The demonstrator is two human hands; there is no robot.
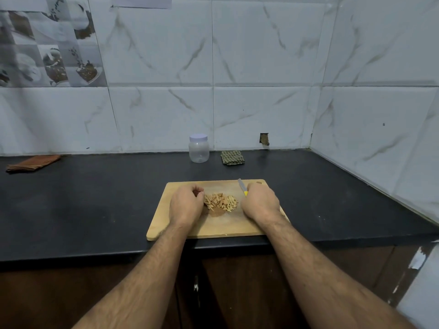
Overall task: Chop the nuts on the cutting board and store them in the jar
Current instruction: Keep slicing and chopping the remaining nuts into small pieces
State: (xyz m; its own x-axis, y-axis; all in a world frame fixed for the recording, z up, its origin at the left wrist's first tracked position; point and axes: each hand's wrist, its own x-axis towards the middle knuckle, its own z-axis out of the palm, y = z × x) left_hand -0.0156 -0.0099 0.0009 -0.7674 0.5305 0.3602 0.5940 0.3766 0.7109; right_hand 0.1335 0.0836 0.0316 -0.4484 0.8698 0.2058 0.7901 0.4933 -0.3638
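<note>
1. a pale wooden rectangular cutting board (213, 224) is lying on the black stone desk (95, 205), close to its front edge.
2. a small heap of slivered, light brown chopped nuts (221, 201) is sitting near the middle of the board, between the two hands.
3. the left hand (186, 205) is resting on the board just left of the heap, its fingers (198, 189) curling inward beside the nuts; whether they are pinching any pieces cannot be told.
4. the right hand (261, 203) is gripping a knife with a yellow handle and grey blade (242, 186), its fingers wrapping tight around the handle; the blade is pointing away from the person, up and to the left, just right of the heap.
5. a clear plastic jar with a white screw lid (199, 148) is standing upright at the back of the desk by the marbled tile wall (261, 67), well apart from the board, with its lid on.
6. a folded green checked cloth (232, 157) is lying just right of the jar.
7. a folded orange-brown cloth (33, 163) is lying far to the left on the desk.
</note>
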